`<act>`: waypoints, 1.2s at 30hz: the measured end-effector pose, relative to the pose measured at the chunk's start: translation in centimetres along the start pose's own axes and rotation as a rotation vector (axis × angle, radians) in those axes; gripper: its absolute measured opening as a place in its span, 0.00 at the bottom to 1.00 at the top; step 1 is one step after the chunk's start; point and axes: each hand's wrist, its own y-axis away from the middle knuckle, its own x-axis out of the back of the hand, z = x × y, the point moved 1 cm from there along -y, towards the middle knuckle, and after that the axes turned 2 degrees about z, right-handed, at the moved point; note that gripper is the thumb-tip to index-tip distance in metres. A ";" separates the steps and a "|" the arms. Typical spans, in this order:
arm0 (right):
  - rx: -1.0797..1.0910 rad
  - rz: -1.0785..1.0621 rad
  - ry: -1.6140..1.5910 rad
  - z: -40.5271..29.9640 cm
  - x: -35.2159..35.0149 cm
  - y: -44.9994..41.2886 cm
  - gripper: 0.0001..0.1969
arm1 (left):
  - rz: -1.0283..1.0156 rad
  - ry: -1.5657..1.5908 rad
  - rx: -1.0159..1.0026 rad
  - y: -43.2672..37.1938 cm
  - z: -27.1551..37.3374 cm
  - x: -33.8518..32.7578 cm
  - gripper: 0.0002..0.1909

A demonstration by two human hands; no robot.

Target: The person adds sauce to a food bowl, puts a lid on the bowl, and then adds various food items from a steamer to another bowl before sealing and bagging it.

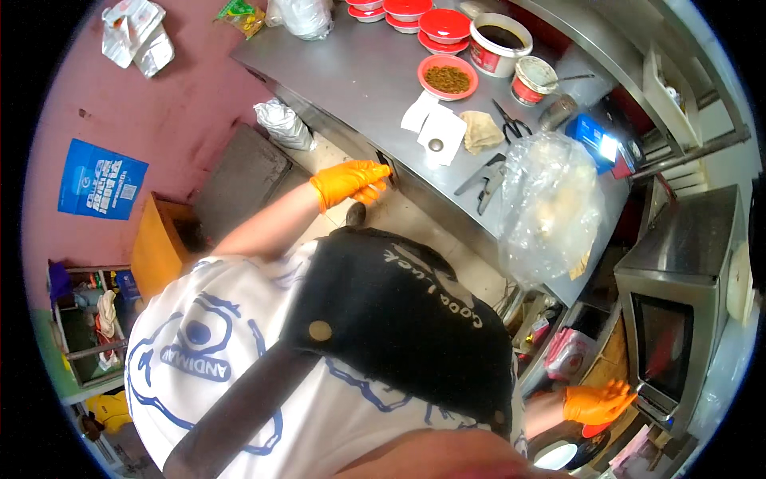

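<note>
My left hand (pixel 350 182), in an orange glove, hovers before the front edge of the steel counter (pixel 335 84). Its fingers are partly bent and a little apart, with nothing visible in them. A dark handle (pixel 388 167) on the counter front is close to its fingertips. Far to the right, my right hand (pixel 598 402), also gloved in orange, reaches to the steel microwave oven (pixel 676 299). Its fingers are spread, the tips at the lower edge of the oven's front; whether they press on it is unclear. The microwave door looks shut.
On the counter are a bowl of brown food (pixel 447 78), red-lidded bowls (pixel 444 25), a tub of dark sauce (pixel 499 45), scissors (pixel 511 123), tongs (pixel 488 182) and a clear plastic bag (pixel 550 209). A silvery sack (pixel 284 123) stands beside the counter.
</note>
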 end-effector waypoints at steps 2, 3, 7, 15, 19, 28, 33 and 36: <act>0.110 -0.117 0.093 -4.6 -5.1 5.2 0.21 | -0.024 0.063 -0.036 -2.9 0.7 4.5 0.22; 0.124 -0.220 0.115 -5.0 -7.3 7.9 0.21 | -0.009 0.097 -0.036 -3.7 1.1 6.9 0.22; 0.013 -0.486 0.209 -5.4 -13.7 19.5 0.20 | 0.012 0.135 -0.020 -8.3 1.8 17.5 0.23; -0.465 -0.990 0.366 -8.3 -32.2 46.7 0.17 | 0.168 0.127 0.035 -14.4 -6.1 36.8 0.32; -0.540 -1.594 0.398 -7.2 -41.8 57.4 0.16 | 0.318 0.438 0.189 -10.6 -9.5 41.6 0.32; -0.130 -2.652 0.677 2.8 -44.9 84.7 0.19 | 0.647 0.842 0.315 1.8 -23.5 42.4 0.31; 0.235 -2.994 0.581 9.2 -39.8 96.6 0.23 | 0.779 0.942 0.442 3.2 -30.8 40.0 0.31; 0.429 -3.035 0.684 10.7 -37.2 105.0 0.22 | 0.821 1.066 0.343 0.7 -37.0 42.1 0.28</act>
